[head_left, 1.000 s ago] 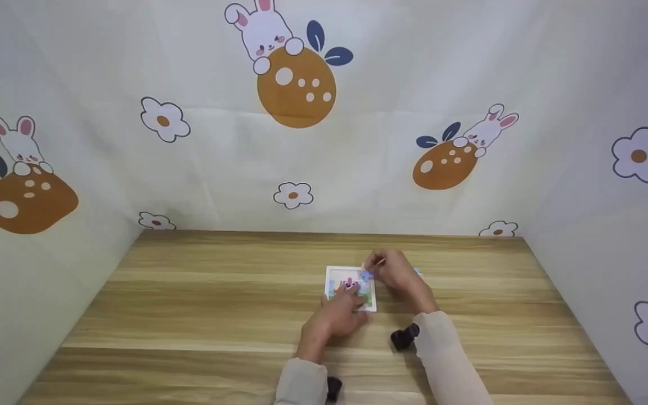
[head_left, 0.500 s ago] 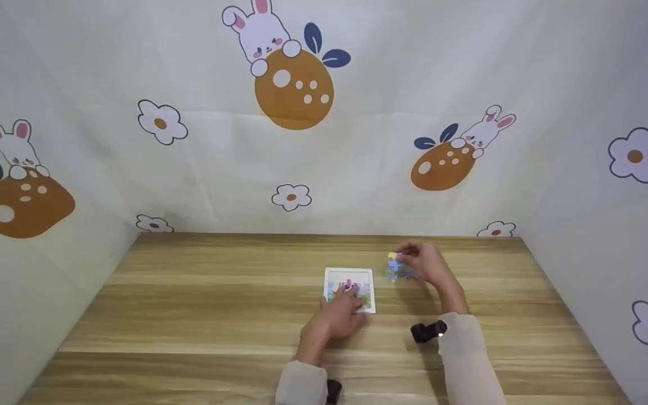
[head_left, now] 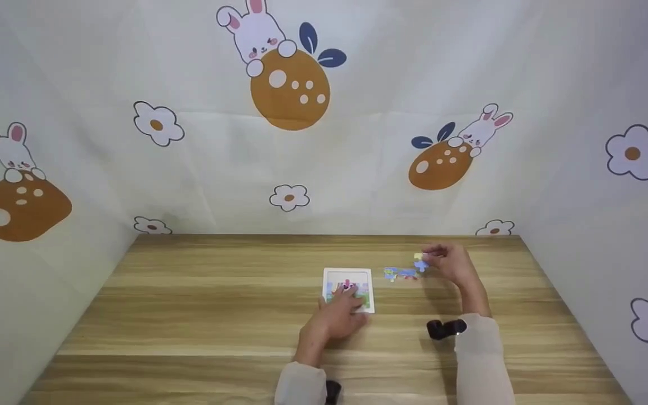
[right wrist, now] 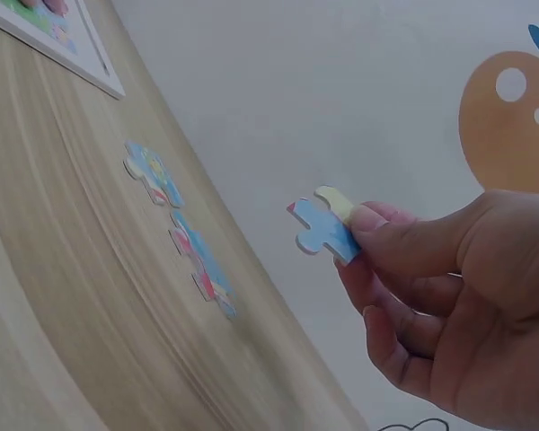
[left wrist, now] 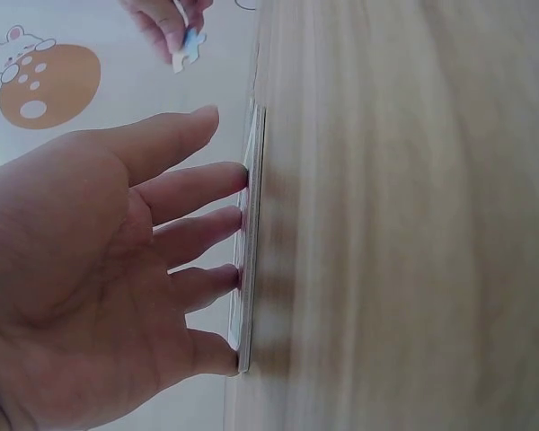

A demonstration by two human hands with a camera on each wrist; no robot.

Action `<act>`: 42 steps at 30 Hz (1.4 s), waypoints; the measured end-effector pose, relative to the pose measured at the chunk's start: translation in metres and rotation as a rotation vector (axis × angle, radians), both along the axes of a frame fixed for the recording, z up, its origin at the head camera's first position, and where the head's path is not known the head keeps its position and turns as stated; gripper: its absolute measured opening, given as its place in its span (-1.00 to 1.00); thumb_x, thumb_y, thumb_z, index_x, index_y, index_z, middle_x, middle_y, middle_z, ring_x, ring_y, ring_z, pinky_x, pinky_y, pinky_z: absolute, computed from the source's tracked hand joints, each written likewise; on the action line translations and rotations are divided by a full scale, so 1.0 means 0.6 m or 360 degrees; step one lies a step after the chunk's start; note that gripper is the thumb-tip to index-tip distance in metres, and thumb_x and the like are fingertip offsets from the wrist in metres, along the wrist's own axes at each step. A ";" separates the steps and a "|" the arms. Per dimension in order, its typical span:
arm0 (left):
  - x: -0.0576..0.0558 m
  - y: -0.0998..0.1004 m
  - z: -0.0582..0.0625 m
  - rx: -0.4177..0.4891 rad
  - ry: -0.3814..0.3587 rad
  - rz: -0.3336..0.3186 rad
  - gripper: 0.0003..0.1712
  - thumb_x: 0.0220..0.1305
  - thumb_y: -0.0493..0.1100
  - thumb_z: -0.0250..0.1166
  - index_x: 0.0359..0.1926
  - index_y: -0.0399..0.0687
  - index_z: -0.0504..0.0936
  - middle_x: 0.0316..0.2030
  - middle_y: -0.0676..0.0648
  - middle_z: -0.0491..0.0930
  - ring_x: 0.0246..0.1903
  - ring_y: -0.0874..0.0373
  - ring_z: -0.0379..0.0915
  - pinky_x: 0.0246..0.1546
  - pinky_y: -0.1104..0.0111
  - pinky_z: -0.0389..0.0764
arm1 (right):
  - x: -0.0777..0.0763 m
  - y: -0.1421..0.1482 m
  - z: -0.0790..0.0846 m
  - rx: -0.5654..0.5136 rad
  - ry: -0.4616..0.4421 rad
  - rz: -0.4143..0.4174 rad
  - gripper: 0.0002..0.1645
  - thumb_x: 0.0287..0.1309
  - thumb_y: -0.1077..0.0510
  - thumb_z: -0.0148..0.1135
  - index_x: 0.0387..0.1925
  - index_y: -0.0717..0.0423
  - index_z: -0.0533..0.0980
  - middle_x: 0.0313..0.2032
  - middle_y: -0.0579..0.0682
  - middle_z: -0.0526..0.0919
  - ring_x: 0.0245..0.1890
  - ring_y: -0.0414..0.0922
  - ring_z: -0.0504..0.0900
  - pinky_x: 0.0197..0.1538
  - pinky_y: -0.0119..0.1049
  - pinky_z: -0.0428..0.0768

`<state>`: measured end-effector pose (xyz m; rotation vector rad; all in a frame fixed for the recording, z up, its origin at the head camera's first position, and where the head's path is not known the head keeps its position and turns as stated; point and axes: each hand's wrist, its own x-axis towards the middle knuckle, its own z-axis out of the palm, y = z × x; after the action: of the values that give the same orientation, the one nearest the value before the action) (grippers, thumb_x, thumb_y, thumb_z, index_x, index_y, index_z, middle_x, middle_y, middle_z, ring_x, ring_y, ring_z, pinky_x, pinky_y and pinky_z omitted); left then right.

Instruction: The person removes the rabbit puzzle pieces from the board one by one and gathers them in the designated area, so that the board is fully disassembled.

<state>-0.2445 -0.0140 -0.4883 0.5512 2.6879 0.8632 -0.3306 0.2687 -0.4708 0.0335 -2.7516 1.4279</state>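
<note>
My right hand [head_left: 452, 263] pinches a blue and yellow jigsaw puzzle piece [right wrist: 323, 229] between thumb and fingers, raised above the table. Just left of it, loose puzzle pieces [head_left: 400, 273] lie on the wood; the right wrist view shows them as a blue piece with yellow [right wrist: 153, 173] and a blue and pink stretch [right wrist: 200, 262]. My left hand [head_left: 340, 316] rests its straight fingertips on the white-framed puzzle board [head_left: 372, 292]. Part of a picture shows in the board's lower area, partly covered by that hand; the upper strip is pale and bare.
The wooden table [head_left: 217, 304] runs back to a pale curtain [head_left: 358, 169] printed with rabbits, oranges and flowers, which also encloses both sides. A small black device [head_left: 445, 329] sits at each wrist by the sleeves.
My right hand has moved right, away from the board's top right corner, carrying the puzzle piece past the loose pieces. My left hand stays on the board.
</note>
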 end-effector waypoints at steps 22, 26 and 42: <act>0.003 -0.001 0.002 -0.0012 -0.0028 0.0042 -0.47 0.43 0.00 0.15 0.32 -0.12 0.51 0.54 -0.17 0.17 0.57 -0.22 -0.10 0.42 -0.43 -0.13 | -0.005 0.019 -0.049 0.0096 -0.0164 -0.0219 -0.76 0.23 0.28 0.32 -0.12 0.36 0.67 -0.07 0.29 0.73 0.02 0.15 0.62 0.15 -0.05 0.53; 0.005 0.001 0.002 -0.0012 -0.0024 0.0049 -0.48 0.42 -0.02 0.16 0.31 -0.11 0.53 0.53 -0.17 0.17 0.57 -0.21 -0.12 0.43 -0.42 -0.13 | -0.005 0.020 -0.054 0.0086 -0.0138 -0.0225 -0.77 0.20 0.29 0.34 -0.14 0.37 0.68 -0.10 0.27 0.75 0.01 0.12 0.63 0.05 -0.21 0.54; 0.007 0.006 0.004 0.0004 -0.0040 0.0074 -0.46 0.44 0.00 0.14 0.35 -0.09 0.49 0.54 -0.17 0.16 0.57 -0.22 -0.11 0.45 -0.40 -0.18 | 0.002 -0.017 -0.022 0.0051 -0.0207 -0.0234 -0.75 0.31 0.25 0.23 -0.06 0.34 0.64 -0.03 0.28 0.69 -0.09 0.01 0.61 -0.04 -0.23 0.57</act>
<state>-0.2403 -0.0103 -0.4857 0.4768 2.6871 0.8799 -0.3292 0.2586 -0.4838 -0.2642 -2.8102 1.3953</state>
